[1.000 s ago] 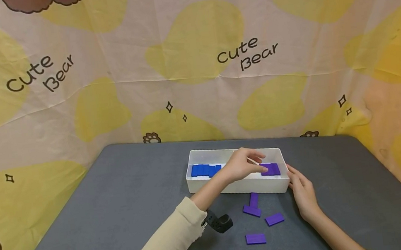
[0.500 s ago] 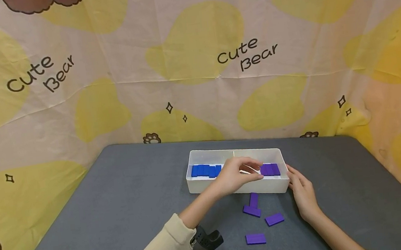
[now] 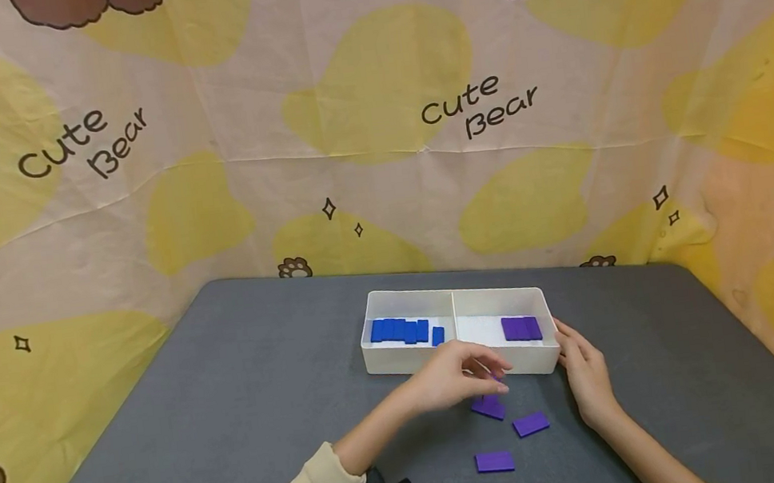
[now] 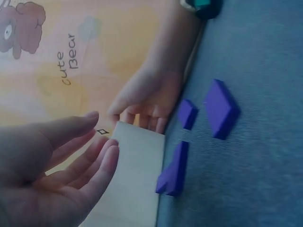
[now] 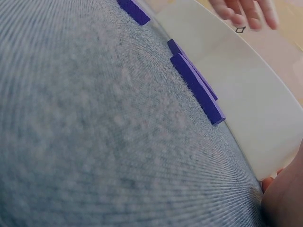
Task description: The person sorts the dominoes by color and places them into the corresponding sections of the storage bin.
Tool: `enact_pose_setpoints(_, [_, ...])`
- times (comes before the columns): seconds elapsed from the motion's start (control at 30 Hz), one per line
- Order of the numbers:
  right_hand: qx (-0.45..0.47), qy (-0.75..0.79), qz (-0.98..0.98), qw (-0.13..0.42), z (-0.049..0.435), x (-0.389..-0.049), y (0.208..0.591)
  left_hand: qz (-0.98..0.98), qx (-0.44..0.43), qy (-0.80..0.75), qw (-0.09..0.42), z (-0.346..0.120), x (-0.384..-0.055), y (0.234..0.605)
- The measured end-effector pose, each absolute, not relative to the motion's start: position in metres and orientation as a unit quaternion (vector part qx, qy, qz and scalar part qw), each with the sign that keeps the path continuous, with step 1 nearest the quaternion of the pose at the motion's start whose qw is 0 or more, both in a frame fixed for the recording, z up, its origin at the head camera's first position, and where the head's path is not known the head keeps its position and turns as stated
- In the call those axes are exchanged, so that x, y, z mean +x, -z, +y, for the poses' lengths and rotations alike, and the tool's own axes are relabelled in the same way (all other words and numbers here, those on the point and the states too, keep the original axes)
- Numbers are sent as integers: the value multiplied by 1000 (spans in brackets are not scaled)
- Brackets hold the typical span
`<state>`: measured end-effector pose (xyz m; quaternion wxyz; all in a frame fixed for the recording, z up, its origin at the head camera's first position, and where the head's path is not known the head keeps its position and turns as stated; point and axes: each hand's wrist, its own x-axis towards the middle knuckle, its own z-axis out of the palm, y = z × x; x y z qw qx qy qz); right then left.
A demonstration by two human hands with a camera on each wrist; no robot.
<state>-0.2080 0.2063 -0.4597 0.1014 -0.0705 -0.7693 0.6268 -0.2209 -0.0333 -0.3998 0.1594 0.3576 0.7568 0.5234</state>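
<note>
In the head view my left hand [image 3: 456,375] hovers in front of the white two-compartment box [image 3: 409,360], thumb and fingers apart with nothing between them. Just under it lie two purple tiles [image 3: 488,408], one against the other and partly covered by the hand. My right hand [image 3: 587,378] rests against the box's right end, fingers along the outer wall. Inside the right compartment sit purple tiles [image 3: 522,329] side by side; the left one has several blue tiles [image 3: 400,330]. In the left wrist view my left hand [image 4: 71,165] shows parted fingers near the box wall [image 4: 135,175].
Two more purple tiles lie apart on the grey table [image 3: 290,398], one tile [image 3: 530,424] near the right hand and another tile [image 3: 494,462] closer to the front. A bear-print cloth [image 3: 371,114] hangs behind the table.
My left hand has moved out of the box, toward the front, to above the loose purple tiles. A separate blue tile and the divider now show. The right hand has stayed in place.
</note>
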Motion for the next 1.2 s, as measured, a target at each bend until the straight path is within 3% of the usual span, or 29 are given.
enact_pose_setpoints(0.87, [-69, -635, -763, 101, 207, -210, 462, 719, 358, -478, 354, -41, -213, 429])
enact_pose_setpoints(1.2, [-68, -636, -761, 107, 208, -209, 462, 700, 374, -457, 401, -46, -217, 428])
